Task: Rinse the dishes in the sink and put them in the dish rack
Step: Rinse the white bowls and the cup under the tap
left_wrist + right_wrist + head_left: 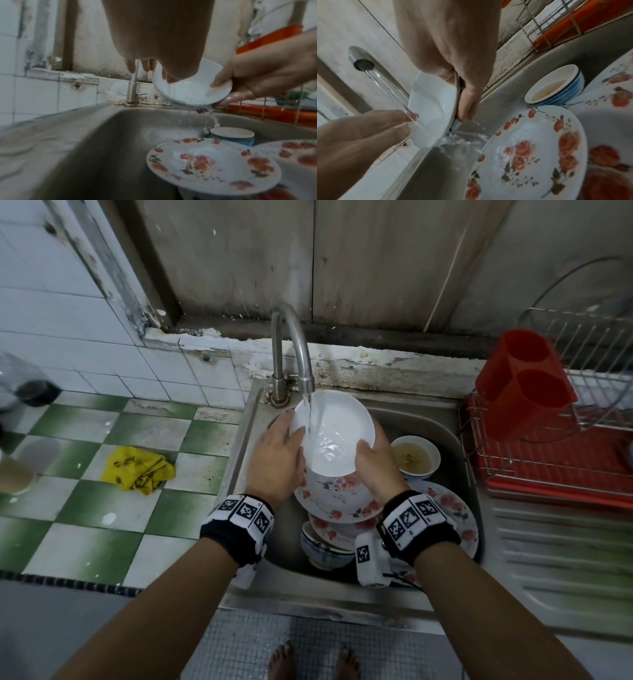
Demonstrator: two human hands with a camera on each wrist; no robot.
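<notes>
Plain white ceramic bowl (pixel 337 436) sits tilted under the curved steel tap's (pixel 291 350) stream, over the stainless sink (pixel 428 419). My left hand (pixel 274 460) and right hand (pixel 375 463) both clamp its rim, thumbs inside. Rose-patterned plates (pixel 339 498) are stacked underneath, and the red-trayed wire dish rack (pixel 548 460) is off right.

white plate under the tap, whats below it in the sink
Under the white plate a floral plate lies over more floral plates and a blue-patterned bowl. A small bowl of brownish liquid sits beside them. The pile covers the sink floor and any drain.
</notes>
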